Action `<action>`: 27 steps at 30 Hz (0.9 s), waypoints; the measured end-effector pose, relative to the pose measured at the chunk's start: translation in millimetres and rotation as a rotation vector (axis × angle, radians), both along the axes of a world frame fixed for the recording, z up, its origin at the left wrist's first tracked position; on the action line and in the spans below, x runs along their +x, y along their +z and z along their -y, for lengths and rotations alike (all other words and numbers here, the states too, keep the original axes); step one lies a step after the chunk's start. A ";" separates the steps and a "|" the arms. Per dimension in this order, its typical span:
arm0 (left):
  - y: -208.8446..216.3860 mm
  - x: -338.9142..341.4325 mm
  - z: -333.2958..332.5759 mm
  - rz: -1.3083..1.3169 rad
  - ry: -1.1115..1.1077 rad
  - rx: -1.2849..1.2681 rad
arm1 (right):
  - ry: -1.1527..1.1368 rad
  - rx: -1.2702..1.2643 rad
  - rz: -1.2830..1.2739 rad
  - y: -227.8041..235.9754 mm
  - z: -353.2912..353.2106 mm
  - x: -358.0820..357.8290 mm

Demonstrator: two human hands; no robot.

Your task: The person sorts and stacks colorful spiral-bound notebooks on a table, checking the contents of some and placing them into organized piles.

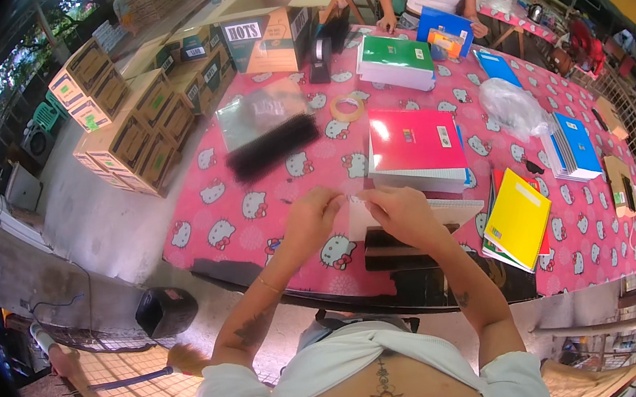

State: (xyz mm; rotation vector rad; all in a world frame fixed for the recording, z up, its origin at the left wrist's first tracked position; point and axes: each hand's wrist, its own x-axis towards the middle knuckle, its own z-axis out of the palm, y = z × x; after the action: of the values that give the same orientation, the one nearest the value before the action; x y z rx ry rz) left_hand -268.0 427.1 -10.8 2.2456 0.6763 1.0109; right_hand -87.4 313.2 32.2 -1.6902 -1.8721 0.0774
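Left hand: narrow pinch, contents unclear
Right hand: narrow pinch, contents unclear
Notebook stack: glossy pink cover, rectangular

White cartoon cats dot the pink bench! Red-pink notebook stack glows mid-bench, yellow notebook near right, green notebook far, blue notebooks right, black bristles left.

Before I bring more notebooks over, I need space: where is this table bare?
Left front corner, between the long black bundle and left hand; also right front corner, right of the yellow notebook. Crowded: the middle, around the red notebook stack.
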 end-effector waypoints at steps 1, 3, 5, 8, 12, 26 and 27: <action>-2.4 -1.1 -1.0 -0.001 0.019 0.136 | 0.007 0.001 0.002 -0.3 -0.2 -0.4; 3.4 -3.2 -3.6 -0.036 -0.031 0.112 | 0.043 -0.016 0.013 0.4 -5.1 -0.3; 13.4 -4.9 -6.0 -0.070 -0.062 0.101 | 0.049 -0.046 0.006 -3.2 -0.2 4.8; 26.7 1.8 -10.2 -0.122 -0.230 0.137 | 0.059 -0.063 -0.021 1.1 -1.5 11.3; 18.8 5.5 -6.0 -0.328 -0.230 0.161 | 0.070 -0.123 -0.067 5.3 -2.3 10.1; 19.8 6.6 -15.0 -0.519 -0.279 0.163 | 0.005 -0.134 0.149 9.3 18.1 22.7; 23.6 9.9 -13.4 -0.523 -0.284 0.204 | -0.014 -0.161 0.122 7.9 17.5 25.0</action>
State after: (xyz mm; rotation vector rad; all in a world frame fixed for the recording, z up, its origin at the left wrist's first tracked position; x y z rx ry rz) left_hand -258.1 440.5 12.8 2.7205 0.4529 0.3645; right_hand -62.5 295.7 40.2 -1.8538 -1.9891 0.1243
